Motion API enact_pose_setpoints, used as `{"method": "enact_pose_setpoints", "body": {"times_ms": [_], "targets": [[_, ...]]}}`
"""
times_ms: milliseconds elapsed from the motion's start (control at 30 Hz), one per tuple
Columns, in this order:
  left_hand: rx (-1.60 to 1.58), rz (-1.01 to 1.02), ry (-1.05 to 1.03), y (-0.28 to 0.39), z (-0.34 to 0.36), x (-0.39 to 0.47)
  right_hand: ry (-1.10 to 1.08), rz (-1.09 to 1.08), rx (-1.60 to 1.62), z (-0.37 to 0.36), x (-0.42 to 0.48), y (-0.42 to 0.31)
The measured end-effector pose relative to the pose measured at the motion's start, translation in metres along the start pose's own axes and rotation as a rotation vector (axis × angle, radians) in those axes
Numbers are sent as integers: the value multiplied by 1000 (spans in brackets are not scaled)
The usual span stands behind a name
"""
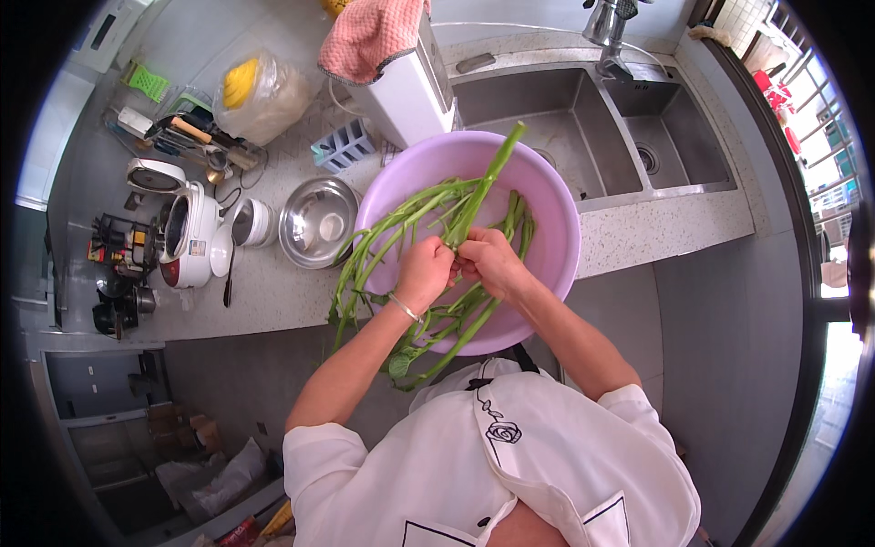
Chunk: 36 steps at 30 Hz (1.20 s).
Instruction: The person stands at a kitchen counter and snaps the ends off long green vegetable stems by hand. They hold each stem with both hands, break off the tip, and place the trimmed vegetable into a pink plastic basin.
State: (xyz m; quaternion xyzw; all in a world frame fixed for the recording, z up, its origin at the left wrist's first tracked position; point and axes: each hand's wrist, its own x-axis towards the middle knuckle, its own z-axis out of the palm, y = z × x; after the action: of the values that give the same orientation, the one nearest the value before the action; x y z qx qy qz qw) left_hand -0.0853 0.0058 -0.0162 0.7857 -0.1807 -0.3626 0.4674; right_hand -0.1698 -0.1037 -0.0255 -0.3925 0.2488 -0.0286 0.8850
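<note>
A wide lilac plastic basin [547, 287] stands before me, reaching over the counter's front edge. Above its middle, my left hand [424, 270] and my right hand [493, 263] meet, fingers pinched on the lower end of a thick green vegetable stalk [487, 183]. The stalk slants up and away past the basin's far rim. Thin green stems [393, 229] trail leftward from near my hands and hang over the left rim. More cut stems [516, 222] lie inside at the right, and others with a small leaf [402, 362] droop over the near rim. My fingertips partly hide the grip point.
Left of the basin are a stainless steel bowl [319, 198], stacked white bowls [256, 222] and a white rice cooker [188, 239]. Behind stand a grey-blue slotted holder [343, 145] and a white appliance [403, 96] under a pink cloth. A double steel sink [581, 137] adjoins at right.
</note>
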Motion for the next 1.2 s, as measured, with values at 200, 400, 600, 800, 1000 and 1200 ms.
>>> {"method": "enact_pose_setpoints", "body": {"times_ms": [200,400,600,800,1000,1200], "targets": [[-184,-42,-87,10,-11,-10,68,-12,-84,0,2,2],[-300,-163,-114,13,-13,-9,48,-31,15,-4,7,7],[-135,-60,-38,-4,-7,-8,66,119,-140,1,2,3],[241,175,120,-12,-3,-7,61,98,-121,0,7,15],[438,303,213,-3,5,-14,76,28,-31,-1,8,20],[191,128,110,-7,1,-9,42,-25,-48,3,4,18]]}}
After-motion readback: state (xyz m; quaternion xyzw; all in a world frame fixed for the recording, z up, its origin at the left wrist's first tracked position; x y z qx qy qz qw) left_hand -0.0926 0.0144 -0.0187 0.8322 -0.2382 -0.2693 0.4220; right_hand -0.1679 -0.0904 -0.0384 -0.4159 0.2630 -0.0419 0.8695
